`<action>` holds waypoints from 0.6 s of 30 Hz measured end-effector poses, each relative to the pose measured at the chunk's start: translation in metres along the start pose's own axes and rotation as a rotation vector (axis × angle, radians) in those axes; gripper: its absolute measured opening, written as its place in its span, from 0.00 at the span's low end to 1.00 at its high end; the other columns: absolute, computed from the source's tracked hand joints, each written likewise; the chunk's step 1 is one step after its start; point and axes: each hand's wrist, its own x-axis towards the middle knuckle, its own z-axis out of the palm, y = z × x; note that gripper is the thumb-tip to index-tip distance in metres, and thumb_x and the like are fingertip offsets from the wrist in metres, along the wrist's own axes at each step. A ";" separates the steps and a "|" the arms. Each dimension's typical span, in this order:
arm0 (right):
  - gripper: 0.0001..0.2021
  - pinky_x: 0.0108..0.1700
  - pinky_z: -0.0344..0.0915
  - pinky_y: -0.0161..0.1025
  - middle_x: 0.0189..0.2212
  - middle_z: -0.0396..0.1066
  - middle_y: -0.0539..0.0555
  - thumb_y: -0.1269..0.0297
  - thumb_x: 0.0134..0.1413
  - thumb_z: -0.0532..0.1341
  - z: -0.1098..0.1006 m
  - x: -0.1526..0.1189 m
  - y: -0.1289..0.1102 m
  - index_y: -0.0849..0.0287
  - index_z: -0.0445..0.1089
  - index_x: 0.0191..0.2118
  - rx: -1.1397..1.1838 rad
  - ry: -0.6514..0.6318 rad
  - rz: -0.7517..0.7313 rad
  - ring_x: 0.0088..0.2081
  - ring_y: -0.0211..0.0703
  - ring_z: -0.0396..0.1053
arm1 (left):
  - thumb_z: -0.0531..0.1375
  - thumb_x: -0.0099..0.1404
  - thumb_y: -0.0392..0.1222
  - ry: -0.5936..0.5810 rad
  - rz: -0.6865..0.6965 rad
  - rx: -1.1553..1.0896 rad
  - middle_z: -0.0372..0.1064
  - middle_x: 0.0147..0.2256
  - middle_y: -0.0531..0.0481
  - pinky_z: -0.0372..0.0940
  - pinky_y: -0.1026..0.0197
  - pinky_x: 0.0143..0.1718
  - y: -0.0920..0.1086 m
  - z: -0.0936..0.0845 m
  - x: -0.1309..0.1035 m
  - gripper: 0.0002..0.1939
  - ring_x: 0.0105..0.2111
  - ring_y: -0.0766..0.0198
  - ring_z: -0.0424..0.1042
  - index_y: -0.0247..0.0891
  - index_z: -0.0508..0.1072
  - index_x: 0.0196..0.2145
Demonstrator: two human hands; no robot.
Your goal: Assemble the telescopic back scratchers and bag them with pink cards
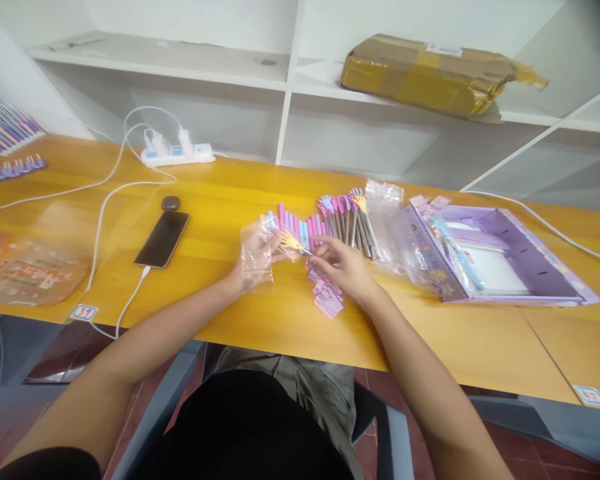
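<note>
My left hand (pixel 251 257) is closed on a small clear plastic bag (pixel 258 267) that hangs over its fingers. A back scratcher with a yellow hand-shaped head (pixel 290 241) lies between my hands, its head at the bag. With thumb and fingers pinched, my right hand (pixel 344 268) grips its thin metal rod. Just behind them is a row of pink, lilac and blue tube-shaped handles (pixel 304 229). Small pink printed cards (pixel 327 298) are fanned out under and beside my right hand. Several more back scratchers (pixel 349 223) with metal rods lie to the right.
Clear bags (pixel 387 220) are heaped beside an open purple box (pixel 525 250) holding a wrapped blue item. To the left are a phone (pixel 162 240) on a cable, a dark earbud case (pixel 171 203) and a power strip (pixel 180 155). A taped carton (pixel 425 73) sits on the shelf.
</note>
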 end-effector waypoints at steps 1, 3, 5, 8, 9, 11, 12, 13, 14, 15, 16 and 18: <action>0.22 0.41 0.77 0.43 0.35 0.79 0.50 0.55 0.71 0.68 0.003 -0.001 -0.001 0.51 0.70 0.65 0.057 -0.006 0.031 0.35 0.45 0.80 | 0.76 0.64 0.50 -0.006 -0.016 0.004 0.80 0.43 0.45 0.78 0.37 0.58 -0.002 0.000 0.000 0.19 0.46 0.52 0.84 0.37 0.76 0.44; 0.25 0.38 0.77 0.42 0.35 0.77 0.49 0.53 0.69 0.70 0.008 -0.002 -0.004 0.50 0.68 0.66 0.137 -0.020 0.082 0.33 0.44 0.79 | 0.76 0.65 0.51 -0.035 -0.047 0.022 0.81 0.44 0.42 0.78 0.36 0.58 -0.006 -0.001 -0.001 0.21 0.48 0.48 0.84 0.36 0.77 0.46; 0.27 0.33 0.76 0.40 0.35 0.76 0.48 0.51 0.68 0.70 0.014 -0.002 -0.008 0.50 0.68 0.66 0.188 -0.043 0.120 0.30 0.42 0.77 | 0.76 0.64 0.53 -0.062 -0.053 0.043 0.82 0.45 0.40 0.78 0.37 0.57 -0.006 0.001 -0.003 0.23 0.49 0.47 0.84 0.35 0.78 0.46; 0.27 0.30 0.74 0.38 0.37 0.74 0.49 0.49 0.68 0.69 0.017 -0.002 -0.013 0.49 0.67 0.66 0.254 -0.081 0.164 0.28 0.39 0.75 | 0.76 0.64 0.53 -0.051 -0.007 0.043 0.83 0.46 0.40 0.80 0.44 0.53 0.001 0.002 -0.002 0.21 0.48 0.48 0.84 0.36 0.79 0.45; 0.27 0.29 0.73 0.38 0.38 0.74 0.49 0.49 0.68 0.70 0.017 -0.002 -0.013 0.49 0.68 0.66 0.281 -0.085 0.183 0.28 0.38 0.75 | 0.76 0.64 0.53 -0.021 0.017 0.030 0.83 0.45 0.41 0.81 0.47 0.51 0.005 0.001 0.000 0.19 0.47 0.50 0.85 0.36 0.79 0.44; 0.26 0.28 0.72 0.37 0.38 0.73 0.49 0.48 0.66 0.71 0.013 -0.001 -0.014 0.50 0.70 0.64 0.350 -0.083 0.232 0.28 0.38 0.75 | 0.76 0.65 0.50 0.073 0.067 -0.022 0.84 0.42 0.43 0.81 0.50 0.49 0.015 -0.004 0.007 0.17 0.44 0.53 0.85 0.37 0.79 0.41; 0.26 0.27 0.71 0.36 0.38 0.74 0.49 0.48 0.65 0.72 0.010 -0.001 -0.015 0.50 0.71 0.62 0.390 -0.088 0.257 0.29 0.38 0.75 | 0.76 0.65 0.49 0.129 0.087 -0.058 0.84 0.40 0.45 0.81 0.50 0.50 0.020 -0.008 0.011 0.16 0.42 0.55 0.85 0.37 0.78 0.39; 0.25 0.27 0.70 0.36 0.38 0.75 0.50 0.48 0.64 0.73 0.006 0.000 -0.015 0.51 0.72 0.60 0.428 -0.093 0.275 0.29 0.38 0.75 | 0.76 0.64 0.47 0.183 0.103 -0.095 0.83 0.38 0.47 0.81 0.51 0.51 0.025 -0.012 0.014 0.15 0.41 0.57 0.85 0.37 0.76 0.37; 0.23 0.27 0.70 0.35 0.38 0.76 0.51 0.48 0.63 0.73 0.003 0.000 -0.016 0.52 0.73 0.58 0.460 -0.096 0.284 0.29 0.38 0.74 | 0.76 0.65 0.45 0.223 0.114 -0.126 0.83 0.36 0.48 0.81 0.52 0.52 0.030 -0.016 0.017 0.15 0.40 0.59 0.85 0.37 0.75 0.36; 0.22 0.27 0.70 0.35 0.38 0.77 0.52 0.48 0.63 0.74 0.000 0.001 -0.017 0.53 0.74 0.55 0.485 -0.096 0.285 0.29 0.38 0.74 | 0.75 0.65 0.44 0.247 0.122 -0.148 0.82 0.35 0.49 0.80 0.52 0.53 0.034 -0.020 0.019 0.14 0.40 0.61 0.85 0.37 0.74 0.35; 0.21 0.28 0.70 0.36 0.38 0.78 0.52 0.48 0.63 0.74 -0.003 0.002 -0.018 0.54 0.75 0.53 0.503 -0.093 0.280 0.29 0.38 0.74 | 0.75 0.66 0.43 0.258 0.129 -0.161 0.82 0.34 0.50 0.80 0.53 0.54 0.038 -0.022 0.020 0.14 0.40 0.62 0.84 0.37 0.73 0.34; 0.20 0.30 0.72 0.36 0.39 0.81 0.53 0.49 0.62 0.75 -0.006 0.003 -0.019 0.55 0.76 0.50 0.523 -0.072 0.268 0.29 0.37 0.73 | 0.73 0.68 0.43 0.255 0.137 -0.161 0.82 0.35 0.50 0.80 0.54 0.56 0.043 -0.024 0.020 0.13 0.42 0.62 0.84 0.38 0.73 0.35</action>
